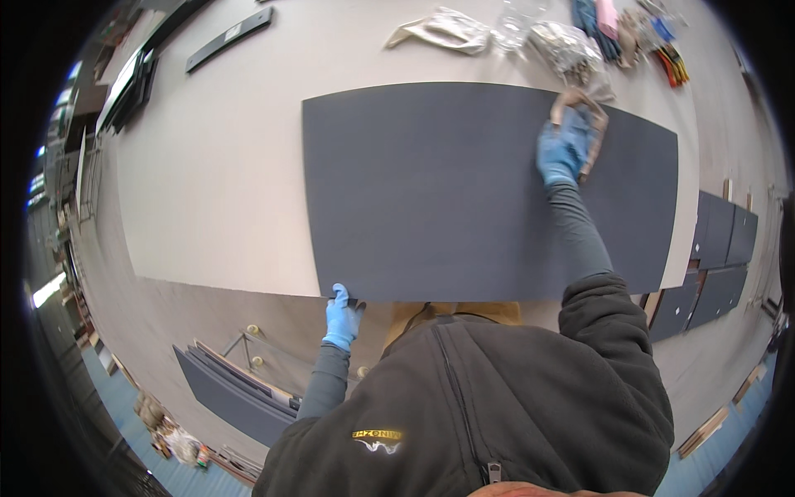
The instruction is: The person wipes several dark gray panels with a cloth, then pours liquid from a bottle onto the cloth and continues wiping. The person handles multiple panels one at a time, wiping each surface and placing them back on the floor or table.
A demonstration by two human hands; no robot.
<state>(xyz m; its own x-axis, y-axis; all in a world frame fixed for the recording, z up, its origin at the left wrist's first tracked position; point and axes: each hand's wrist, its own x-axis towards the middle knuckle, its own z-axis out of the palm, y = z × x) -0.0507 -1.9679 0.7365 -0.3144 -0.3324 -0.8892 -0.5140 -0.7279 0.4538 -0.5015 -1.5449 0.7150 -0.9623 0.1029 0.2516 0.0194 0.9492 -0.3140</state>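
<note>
A large dark grey panel (431,190) lies flat on a pale worktable (207,182). My right hand (565,149), in a blue glove, is on the far right part of the panel and holds a beige cloth (595,137). The cloth bunches around the fingers and is slightly blurred. At the panel's near left corner, my left hand (342,318), also gloved in blue, grips the near edge. One finger rests over the edge and the others are partly hidden.
A white cloth (447,31), a clear plastic bag (571,54) and coloured rags (609,29) lie along the far side. A dark narrow strip (229,39) sits far left. Grey panels lean on a cart (232,385) below left; more panels (716,236) stand at right.
</note>
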